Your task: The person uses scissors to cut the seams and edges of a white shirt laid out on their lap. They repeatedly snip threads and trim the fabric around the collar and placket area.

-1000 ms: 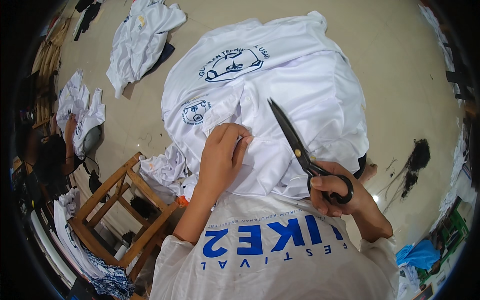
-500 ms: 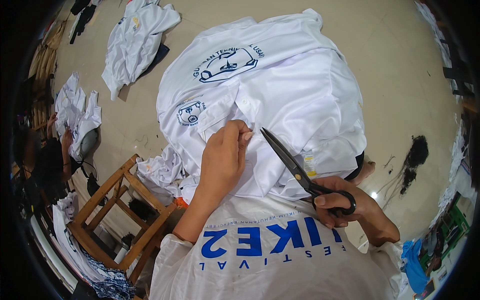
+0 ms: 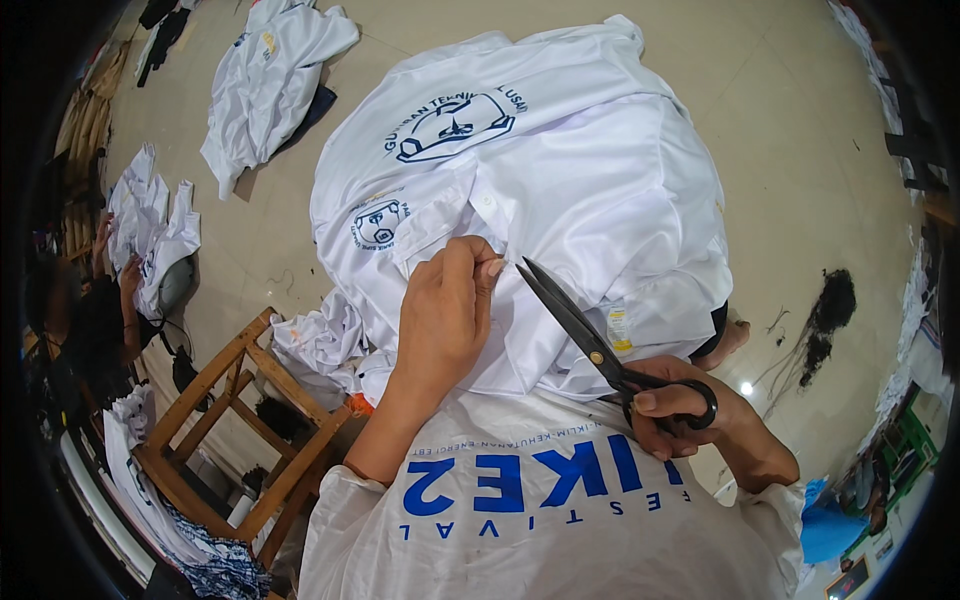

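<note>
The left hand pinches a fold of the white shirt draped over the person's lap, while the right hand, grip closed round the handles, brings black scissors alongside; keeping that fold taut should help the blades snip cleanly.

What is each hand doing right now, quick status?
Left hand: closed, pinching a fold of the white shirt by its button placket.
Right hand: closed around the handles of the black scissors, blades shut, tips near the left fingers.
</note>
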A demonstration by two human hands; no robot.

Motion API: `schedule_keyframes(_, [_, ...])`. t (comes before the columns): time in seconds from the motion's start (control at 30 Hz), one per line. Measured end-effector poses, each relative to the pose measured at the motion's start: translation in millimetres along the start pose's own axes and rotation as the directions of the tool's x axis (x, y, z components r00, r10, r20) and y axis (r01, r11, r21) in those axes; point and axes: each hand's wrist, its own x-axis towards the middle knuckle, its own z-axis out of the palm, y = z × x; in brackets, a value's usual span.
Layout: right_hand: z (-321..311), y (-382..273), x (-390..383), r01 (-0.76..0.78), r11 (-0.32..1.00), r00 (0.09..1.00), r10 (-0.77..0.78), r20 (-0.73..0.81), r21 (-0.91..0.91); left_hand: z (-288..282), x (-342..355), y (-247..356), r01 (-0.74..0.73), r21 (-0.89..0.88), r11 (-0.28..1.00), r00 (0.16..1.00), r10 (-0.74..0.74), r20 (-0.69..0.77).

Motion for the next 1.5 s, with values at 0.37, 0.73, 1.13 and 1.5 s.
schedule_keyframes(0.37, [3.3, 0.7, 4.3, 0.010, 1.000, 1.000, -0.010, -0.009, 0.015, -2.4, -4.8, 4.9, 0.063, -0.016, 0.998, 0.998, -0.063, 0.009])
schedule_keyframes(0.73, [9.2, -1.4, 4.8, 0.012, 1.000, 0.999, -0.012, -0.044, -0.003, 1.8, -10.4, 4.0, 0.149, -0.197, 0.969, 0.989, -0.148, 0.018])
schedule_keyframes(1.13, [16.7, -12.8, 11.1, -0.035, 0.999, 0.999, 0.035, 0.036, 0.003, -6.0, -13.0, 1.3, 0.174, -0.300, 0.938, 0.980, -0.196, -0.042])
schedule_keyframes(1.5, [23.2, -16.6, 13.4, -0.055, 0.998, 0.998, 0.056, -0.029, 0.012, -6.2, -14.2, 3.6, 0.151, -0.269, 0.951, 0.985, -0.169, -0.042])
